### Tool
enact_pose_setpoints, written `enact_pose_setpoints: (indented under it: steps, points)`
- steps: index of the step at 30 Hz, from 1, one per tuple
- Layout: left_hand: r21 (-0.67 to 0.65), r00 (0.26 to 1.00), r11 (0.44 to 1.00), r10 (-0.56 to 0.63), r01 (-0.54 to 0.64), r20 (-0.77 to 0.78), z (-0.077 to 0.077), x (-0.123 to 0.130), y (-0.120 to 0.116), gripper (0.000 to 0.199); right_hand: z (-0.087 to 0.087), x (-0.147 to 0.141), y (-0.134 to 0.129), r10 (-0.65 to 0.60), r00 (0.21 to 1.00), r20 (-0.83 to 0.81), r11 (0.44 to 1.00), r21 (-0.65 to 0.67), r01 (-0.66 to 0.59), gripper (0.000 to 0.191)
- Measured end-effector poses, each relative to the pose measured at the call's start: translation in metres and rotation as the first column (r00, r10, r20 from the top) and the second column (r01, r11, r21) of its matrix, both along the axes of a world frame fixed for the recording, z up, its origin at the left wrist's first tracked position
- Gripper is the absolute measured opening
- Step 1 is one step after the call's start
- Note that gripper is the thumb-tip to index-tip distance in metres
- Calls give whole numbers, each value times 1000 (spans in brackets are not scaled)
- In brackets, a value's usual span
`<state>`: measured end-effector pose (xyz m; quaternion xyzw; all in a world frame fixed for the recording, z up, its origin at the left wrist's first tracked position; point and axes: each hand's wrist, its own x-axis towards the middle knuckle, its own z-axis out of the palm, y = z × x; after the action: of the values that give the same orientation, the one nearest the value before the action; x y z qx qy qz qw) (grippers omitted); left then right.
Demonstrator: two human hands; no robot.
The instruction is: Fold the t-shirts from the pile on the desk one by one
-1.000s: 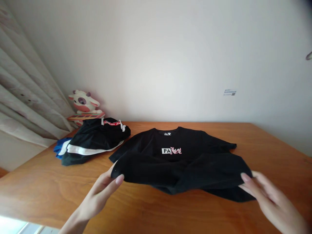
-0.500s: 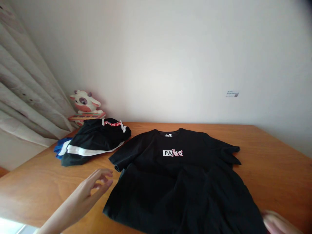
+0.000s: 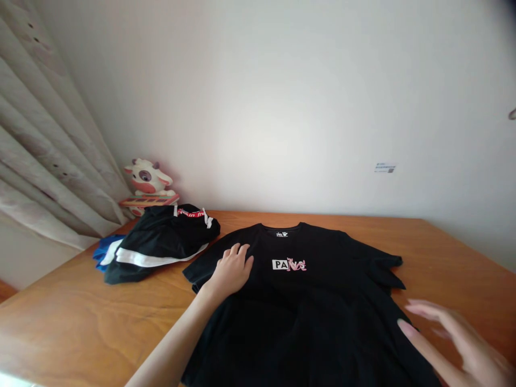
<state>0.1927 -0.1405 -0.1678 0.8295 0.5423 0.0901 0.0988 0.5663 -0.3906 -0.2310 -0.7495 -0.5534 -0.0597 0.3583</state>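
A black T-shirt (image 3: pixel 290 301) with a white and pink chest print lies spread on the wooden table, its collar toward the wall. My left hand (image 3: pixel 231 269) rests on or just over the shirt near its left shoulder, palm down with fingers apart. At the shirt's right side is my right hand (image 3: pixel 455 333), blurred by motion, thumb and fingers spread with nothing between them. The shirt's lower hem runs out of view at the bottom.
Black garments with a white stripe (image 3: pixel 161 236) lie heaped at the table's (image 3: pixel 72 306) back left, over a blue and white cloth (image 3: pixel 108 251). Behind stands a cow figurine (image 3: pixel 149 180). A curtain (image 3: pixel 52 145) hangs on the left; a small label (image 3: pixel 386 167) is on the wall.
My left hand has moved from beside the shirt up onto its left shoulder area. My right hand has come further into view and opened beside the shirt. The view has tilted slightly upward.
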Motion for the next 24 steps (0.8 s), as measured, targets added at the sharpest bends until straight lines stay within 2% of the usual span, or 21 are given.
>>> enact_pose_setpoints:
  steps: [3,5,7,9,11,13,15,17,19,21,24]
  points:
    - [-222,986,961,153,-165,-71,-7,27,15,67,17,-25,66,143,987,79,986,-92,-136,49]
    - [-277,973,934,198,-224,-120,-15,44,22,70,16,-43,114,217,960,178,955,-241,-172,52]
    - [-271,965,931,207,-244,-158,-24,56,32,69,11,-56,156,249,942,226,899,-416,-138,54]
    - [-249,961,935,214,-255,-177,-34,62,47,69,4,-64,188,179,969,170,803,-595,-44,62]
    - [-218,967,948,199,-231,-160,-42,63,65,68,-1,-66,208,72,992,102,704,-710,22,69]
    - [-173,981,970,152,-171,-121,-50,60,81,64,-6,-63,220,11,997,71,668,-743,46,74]
    - [-62,992,992,102,-106,-70,-58,55,91,60,-11,-57,226,18,996,92,708,-705,53,76]
    - [115,998,992,58,-56,-13,-64,49,92,51,-19,-49,227,40,989,141,789,-611,55,74]
    - [252,1000,968,-20,14,22,-68,43,87,42,-26,-41,224,57,980,190,869,-493,45,66]
    - [285,998,957,-68,59,20,-70,35,79,39,-33,-36,218,45,975,219,914,-402,48,58]
    - [249,999,968,18,-10,-29,-73,25,66,49,-39,-34,206,-65,962,266,919,-360,162,56]
